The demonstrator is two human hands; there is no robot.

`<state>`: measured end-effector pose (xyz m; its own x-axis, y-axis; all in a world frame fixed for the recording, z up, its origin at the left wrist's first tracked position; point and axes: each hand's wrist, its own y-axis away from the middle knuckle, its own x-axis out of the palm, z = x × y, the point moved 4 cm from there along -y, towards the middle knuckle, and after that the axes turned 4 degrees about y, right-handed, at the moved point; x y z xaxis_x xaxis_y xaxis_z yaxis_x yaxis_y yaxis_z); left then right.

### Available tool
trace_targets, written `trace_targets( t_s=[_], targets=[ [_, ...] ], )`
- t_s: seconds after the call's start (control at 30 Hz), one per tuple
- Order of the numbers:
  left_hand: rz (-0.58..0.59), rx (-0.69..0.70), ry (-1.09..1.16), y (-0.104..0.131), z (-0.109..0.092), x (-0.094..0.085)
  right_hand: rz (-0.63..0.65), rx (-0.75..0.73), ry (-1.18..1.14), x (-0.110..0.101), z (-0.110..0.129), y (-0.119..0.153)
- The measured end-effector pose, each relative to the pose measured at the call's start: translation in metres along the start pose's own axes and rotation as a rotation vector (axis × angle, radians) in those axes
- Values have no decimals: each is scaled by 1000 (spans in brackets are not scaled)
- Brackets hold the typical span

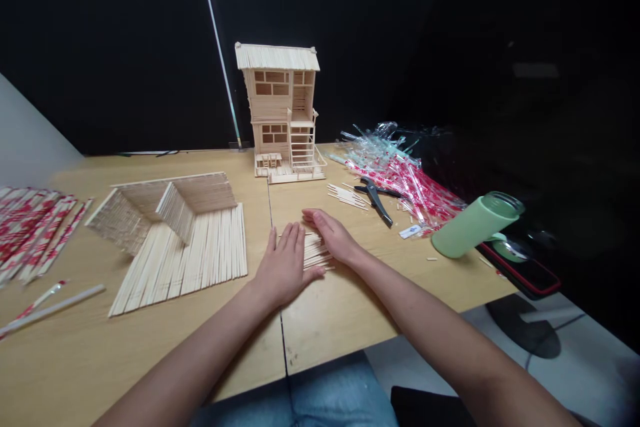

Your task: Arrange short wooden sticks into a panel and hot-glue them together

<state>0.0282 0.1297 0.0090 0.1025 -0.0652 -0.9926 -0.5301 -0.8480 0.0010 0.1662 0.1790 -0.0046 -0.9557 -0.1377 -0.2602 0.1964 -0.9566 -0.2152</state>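
Observation:
Between my two hands lies a small bundle of short wooden sticks (pixel 315 252) on the table. My left hand (pixel 281 268) rests flat against its left side, fingers stretched out and thumb along the near end. At the far right side of the bundle, my right hand (pixel 333 233) stands on its edge with the fingers extended, cupped round the stick ends. Neither hand is closed on anything. Left of them is a half-built stick model (pixel 180 267) with a slatted floor and upright walls. Behind stands a two-storey stick house (pixel 273 107) with a roof, ladder and railing.
Black-handled cutters (pixel 375 197) and loose short sticks (pixel 347 196) lie right of centre. Beyond them is a heap of plastic wrappers (pixel 405 180). A green bottle (pixel 470 227) and a phone (pixel 525 267) sit at the right edge. Wrapped chopsticks (pixel 37 230) lie far left.

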Motion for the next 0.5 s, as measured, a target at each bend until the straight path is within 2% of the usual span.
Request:
trace_targets(
  t_s=[0.17, 0.27, 0.5],
  targets=[
    [-7, 30, -17, 7, -13, -1, 25, 16, -13, 2, 3, 7],
    [-72, 50, -25, 15, -22, 1, 64, 25, -6, 7, 13, 19],
    [-218, 140, 10, 54, -29, 15, 185, 46, 127, 22, 51, 78]
  ],
)
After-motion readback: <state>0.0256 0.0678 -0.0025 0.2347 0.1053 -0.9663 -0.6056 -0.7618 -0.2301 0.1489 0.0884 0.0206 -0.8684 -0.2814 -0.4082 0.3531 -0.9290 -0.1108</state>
